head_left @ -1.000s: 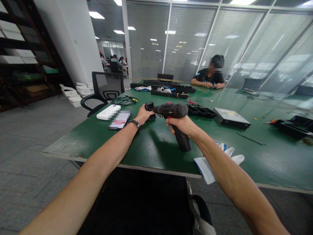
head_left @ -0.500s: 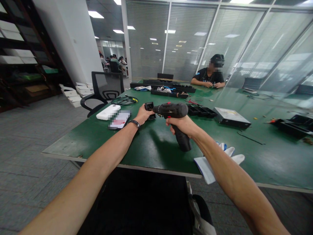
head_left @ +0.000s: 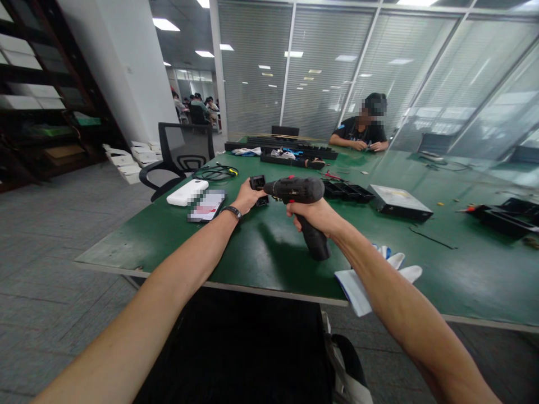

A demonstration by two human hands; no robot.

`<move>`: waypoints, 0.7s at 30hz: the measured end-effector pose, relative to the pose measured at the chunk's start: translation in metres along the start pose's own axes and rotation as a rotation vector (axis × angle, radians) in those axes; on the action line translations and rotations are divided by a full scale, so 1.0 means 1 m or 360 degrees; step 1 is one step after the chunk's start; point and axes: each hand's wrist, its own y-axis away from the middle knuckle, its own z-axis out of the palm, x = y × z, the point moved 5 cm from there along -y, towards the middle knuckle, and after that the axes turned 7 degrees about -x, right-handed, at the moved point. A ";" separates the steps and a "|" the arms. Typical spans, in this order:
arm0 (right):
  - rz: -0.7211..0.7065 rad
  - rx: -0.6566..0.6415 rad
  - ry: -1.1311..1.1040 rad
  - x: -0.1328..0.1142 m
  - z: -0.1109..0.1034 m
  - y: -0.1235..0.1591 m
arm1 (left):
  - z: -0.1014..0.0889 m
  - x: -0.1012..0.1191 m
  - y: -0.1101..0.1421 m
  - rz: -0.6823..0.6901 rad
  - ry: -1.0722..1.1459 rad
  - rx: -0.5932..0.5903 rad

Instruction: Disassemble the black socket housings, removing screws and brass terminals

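From where I stand, the right hand [head_left: 314,215] is wrapped around the grip of a black power drill [head_left: 297,189], its nose up against a small black part [head_left: 257,182] that the left hand [head_left: 246,196] grips over the worktop [head_left: 236,249]. I can't make out the bit or quite how the left fingertips close. To my mind, good work here wants the drill square to the part, steady light pressure and a slow trigger, with the left fingers well out of the bit's line; bracing the part against the green top would help if it twists. A white glove [head_left: 356,289] lies by the near edge under the right forearm, black trays [head_left: 345,192] and a metal box [head_left: 399,203] sit farther back, and a person [head_left: 357,132] sits at the far side, before a glass partition [head_left: 324,73] with blinds.
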 end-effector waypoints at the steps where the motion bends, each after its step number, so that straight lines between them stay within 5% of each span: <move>1: -0.0002 0.0005 0.0004 0.001 0.000 0.000 | 0.000 0.000 0.000 0.0001 -0.0002 -0.0001; 21: -0.0021 -0.0022 -0.0006 -0.005 0.002 0.003 | 0.000 0.003 0.001 0.0013 0.0008 -0.0010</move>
